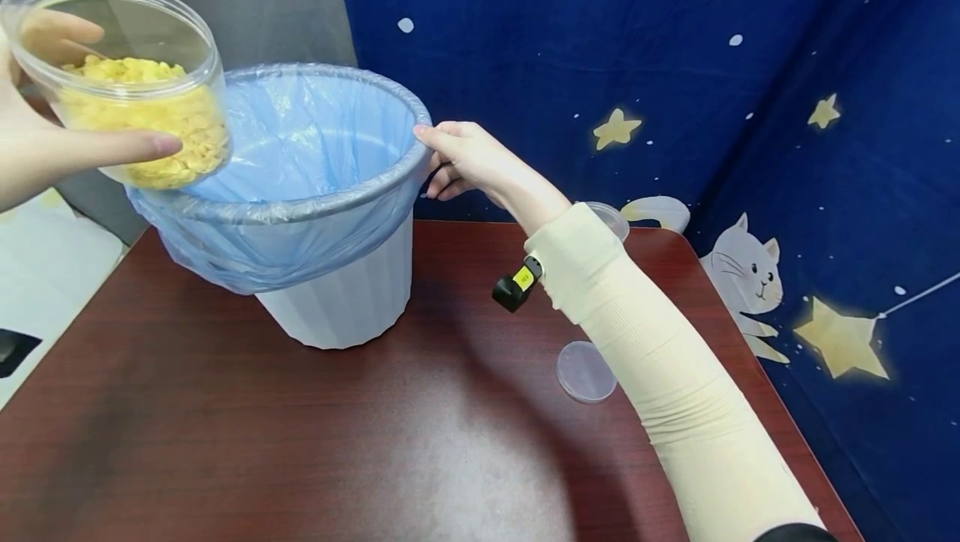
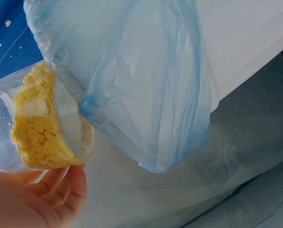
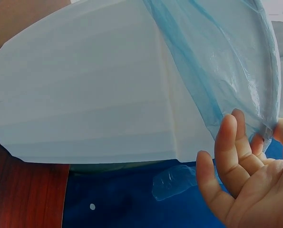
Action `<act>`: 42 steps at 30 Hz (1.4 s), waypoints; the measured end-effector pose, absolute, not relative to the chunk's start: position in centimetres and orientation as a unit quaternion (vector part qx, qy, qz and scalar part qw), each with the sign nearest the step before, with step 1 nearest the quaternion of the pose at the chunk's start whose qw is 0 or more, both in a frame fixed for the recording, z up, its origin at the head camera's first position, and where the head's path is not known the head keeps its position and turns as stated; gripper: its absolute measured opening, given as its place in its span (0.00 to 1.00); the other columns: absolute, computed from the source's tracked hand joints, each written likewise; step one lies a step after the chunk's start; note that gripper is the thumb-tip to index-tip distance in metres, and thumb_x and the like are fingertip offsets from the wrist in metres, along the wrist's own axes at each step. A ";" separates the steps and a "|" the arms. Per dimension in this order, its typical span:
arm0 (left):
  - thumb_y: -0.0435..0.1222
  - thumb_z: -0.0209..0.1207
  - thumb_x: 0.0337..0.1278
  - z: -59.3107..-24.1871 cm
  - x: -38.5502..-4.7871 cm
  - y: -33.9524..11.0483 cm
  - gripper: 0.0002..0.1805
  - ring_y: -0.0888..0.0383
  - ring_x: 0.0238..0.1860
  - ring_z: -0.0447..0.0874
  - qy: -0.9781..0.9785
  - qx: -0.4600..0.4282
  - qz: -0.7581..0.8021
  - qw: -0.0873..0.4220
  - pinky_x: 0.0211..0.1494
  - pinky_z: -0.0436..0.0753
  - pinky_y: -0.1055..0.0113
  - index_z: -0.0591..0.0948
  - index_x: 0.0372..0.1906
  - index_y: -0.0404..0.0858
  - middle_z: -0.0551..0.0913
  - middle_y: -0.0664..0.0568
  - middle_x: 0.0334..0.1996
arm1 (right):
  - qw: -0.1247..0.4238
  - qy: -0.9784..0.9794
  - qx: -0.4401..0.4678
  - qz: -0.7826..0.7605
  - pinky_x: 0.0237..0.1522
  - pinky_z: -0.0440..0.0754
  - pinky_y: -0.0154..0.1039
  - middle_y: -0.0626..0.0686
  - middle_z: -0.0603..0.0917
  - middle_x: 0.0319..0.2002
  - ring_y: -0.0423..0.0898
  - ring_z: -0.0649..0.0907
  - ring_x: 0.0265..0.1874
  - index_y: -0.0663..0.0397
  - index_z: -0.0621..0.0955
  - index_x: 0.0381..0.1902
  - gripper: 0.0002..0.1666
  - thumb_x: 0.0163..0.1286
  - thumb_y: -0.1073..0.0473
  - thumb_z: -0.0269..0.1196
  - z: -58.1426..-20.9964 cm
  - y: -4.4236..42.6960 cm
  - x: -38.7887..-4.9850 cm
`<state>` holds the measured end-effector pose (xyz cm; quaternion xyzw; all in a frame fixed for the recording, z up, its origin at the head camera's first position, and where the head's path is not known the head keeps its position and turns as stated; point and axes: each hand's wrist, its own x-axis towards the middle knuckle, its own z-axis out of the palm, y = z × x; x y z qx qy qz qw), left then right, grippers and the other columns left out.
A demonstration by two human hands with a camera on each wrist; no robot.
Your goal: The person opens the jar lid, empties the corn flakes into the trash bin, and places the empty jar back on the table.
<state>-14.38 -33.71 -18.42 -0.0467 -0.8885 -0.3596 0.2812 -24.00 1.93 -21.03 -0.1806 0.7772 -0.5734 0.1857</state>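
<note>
Behind the reddish bench (image 1: 262,442), a starry blue curtain (image 1: 517,42) is hanging. The left hand (image 1: 45,150) is gripping a clear jar (image 1: 212,79) of yellow pieces (image 1: 135,71) near the bag-lined bin's (image 1: 337,300) left rim; the right hand (image 1: 468,158) is pinching the opposite rim.

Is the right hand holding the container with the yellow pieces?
No, the left hand holds the container; the right hand grips the bin's rim.
</note>
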 end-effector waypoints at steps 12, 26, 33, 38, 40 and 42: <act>0.38 0.77 0.31 -17.6 -14.8 -32.2 0.54 0.78 0.38 0.60 -0.914 -0.066 -0.282 0.286 0.44 0.62 0.86 0.63 0.70 0.46 0.69 0.33 0.62 | 0.184 0.776 -0.176 -0.576 0.34 0.81 0.43 0.56 0.79 0.30 0.47 0.81 0.21 0.58 0.74 0.47 0.19 0.76 0.47 0.49 -21.2 1.9 -24.1; 0.42 0.78 0.26 -16.4 -14.6 -30.3 0.53 0.34 0.52 0.63 -0.934 -0.085 -0.185 0.295 0.41 0.54 0.84 0.66 0.63 0.25 0.70 0.25 0.54 | 0.187 0.768 -0.176 -0.587 0.32 0.81 0.42 0.55 0.78 0.29 0.47 0.81 0.21 0.59 0.74 0.46 0.19 0.76 0.48 0.50 -21.2 1.8 -24.0; 0.41 0.76 0.28 -16.2 -15.0 -30.1 0.54 0.33 0.55 0.61 -0.935 -0.093 -0.154 0.306 0.66 0.62 0.53 0.64 0.66 0.28 0.68 0.25 0.54 | 0.187 0.765 -0.177 -0.590 0.34 0.81 0.44 0.55 0.78 0.29 0.47 0.81 0.21 0.58 0.74 0.48 0.19 0.76 0.47 0.49 -21.3 1.9 -24.1; 0.43 0.76 0.28 -15.8 -15.1 -29.8 0.53 0.32 0.55 0.61 -0.936 -0.092 -0.142 0.310 0.63 0.57 0.38 0.65 0.66 0.28 0.69 0.25 0.54 | 0.187 0.764 -0.179 -0.591 0.31 0.81 0.42 0.55 0.78 0.30 0.47 0.81 0.21 0.58 0.74 0.49 0.19 0.76 0.47 0.49 -21.3 1.9 -24.0; 0.43 0.76 0.28 -15.7 -15.1 -29.6 0.53 0.32 0.54 0.62 -0.937 -0.091 -0.136 0.308 0.61 0.58 0.37 0.66 0.66 0.28 0.70 0.25 0.54 | 0.187 0.764 -0.180 -0.591 0.32 0.81 0.42 0.55 0.78 0.30 0.47 0.81 0.21 0.58 0.74 0.49 0.19 0.76 0.47 0.49 -21.3 1.9 -24.0; 0.43 0.76 0.28 -15.6 -15.0 -29.4 0.53 0.32 0.54 0.62 -0.939 -0.090 -0.131 0.306 0.61 0.58 0.37 0.66 0.65 0.27 0.70 0.25 0.54 | 0.186 0.764 -0.181 -0.590 0.33 0.81 0.43 0.55 0.78 0.30 0.47 0.81 0.21 0.58 0.74 0.49 0.19 0.76 0.47 0.49 -21.3 1.9 -23.9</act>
